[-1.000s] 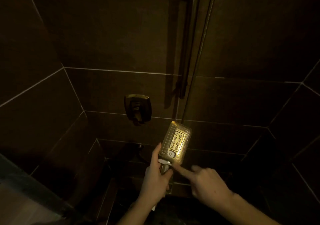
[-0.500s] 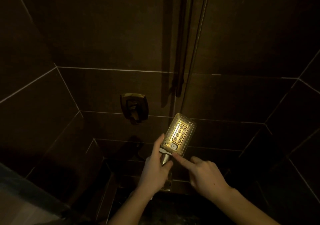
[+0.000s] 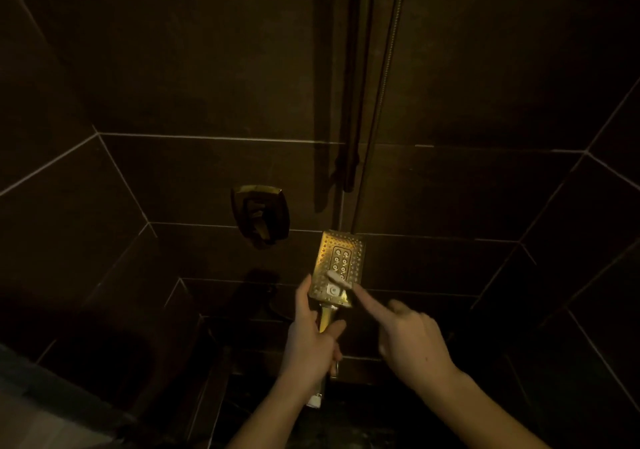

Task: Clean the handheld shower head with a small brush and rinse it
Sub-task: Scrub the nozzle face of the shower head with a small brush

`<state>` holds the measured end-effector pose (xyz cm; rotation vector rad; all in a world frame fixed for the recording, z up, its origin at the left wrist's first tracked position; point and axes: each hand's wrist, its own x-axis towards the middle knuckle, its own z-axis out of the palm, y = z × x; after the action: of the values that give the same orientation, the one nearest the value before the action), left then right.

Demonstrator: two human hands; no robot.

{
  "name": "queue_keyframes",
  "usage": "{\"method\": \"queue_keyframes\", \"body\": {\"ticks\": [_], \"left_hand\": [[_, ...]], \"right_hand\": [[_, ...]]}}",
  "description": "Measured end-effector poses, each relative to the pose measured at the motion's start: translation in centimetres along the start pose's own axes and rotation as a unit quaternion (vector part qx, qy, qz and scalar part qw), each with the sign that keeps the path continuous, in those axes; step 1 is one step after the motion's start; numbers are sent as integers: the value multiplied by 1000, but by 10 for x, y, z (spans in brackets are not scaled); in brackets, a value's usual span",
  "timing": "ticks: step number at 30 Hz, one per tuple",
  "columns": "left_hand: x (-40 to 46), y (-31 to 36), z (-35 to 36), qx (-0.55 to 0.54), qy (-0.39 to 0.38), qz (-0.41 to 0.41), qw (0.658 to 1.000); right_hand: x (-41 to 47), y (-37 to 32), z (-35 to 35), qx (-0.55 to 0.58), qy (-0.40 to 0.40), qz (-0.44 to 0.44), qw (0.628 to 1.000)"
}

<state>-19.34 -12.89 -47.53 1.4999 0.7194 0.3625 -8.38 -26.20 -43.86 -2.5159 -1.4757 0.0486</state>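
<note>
Item one: handheld shower head (image 3: 337,268), rectangular, gold-toned, perforated face turned up toward the viewer, with a darker centre panel of larger nozzles and a pale button near its lower end. Held out in front of the dark tiled wall (image 3: 173,67), head end uppermost, handle pointing down toward the person.

Item two: left hand (image 3: 311,341), wrapped round the handle just below the head; thumb runs up along the head's left edge, remaining fingers curl round the stem. A pale end of the handle shows beneath the wrist.

Item three: right hand (image 3: 408,337), to the right of the head and slightly lower. Forefinger extended, its tip at the head's lower right corner; the other fingers folded into the palm.

Item four: small brush (image 3: 337,279), seen only as a short pale piece lying slantwise across the lower face, just above the button, running toward the forefinger tip. How the fingers hold it cannot be told in this dim light.

Item five: wall valve (image 3: 259,216), metal, left of the head.

Item six: hose (image 3: 384,85), rising behind the head beside a vertical rail (image 3: 356,85).
</note>
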Motion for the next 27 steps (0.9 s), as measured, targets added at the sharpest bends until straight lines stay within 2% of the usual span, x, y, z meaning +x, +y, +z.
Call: {"method": "queue_keyframes", "body": {"ticks": [5, 11, 14, 18, 21, 25, 27], "left_hand": [[-3, 4, 4, 5, -2, 9, 1000], [2, 11, 3, 7, -5, 19, 1000], [0, 8, 3, 15, -14, 6, 1000], [-4, 0, 5, 24, -34, -10, 999], [-4, 4, 7, 28, -52, -3, 998], [-2, 7, 4, 27, -45, 0, 999], [-2, 7, 1, 21, -42, 4, 999]], "right_hand": [[-6, -2, 3, -40, -74, -76, 994], [-10, 2, 6, -13, -50, -52, 997], [-3, 11, -6, 1, 3, -28, 1000], [-3, 7, -10, -51, -87, -102, 990], [0, 18, -15, -58, -57, -80, 994], [-11, 12, -9, -19, -73, -92, 993], [-6, 19, -11, 2, -19, -57, 998]]}}
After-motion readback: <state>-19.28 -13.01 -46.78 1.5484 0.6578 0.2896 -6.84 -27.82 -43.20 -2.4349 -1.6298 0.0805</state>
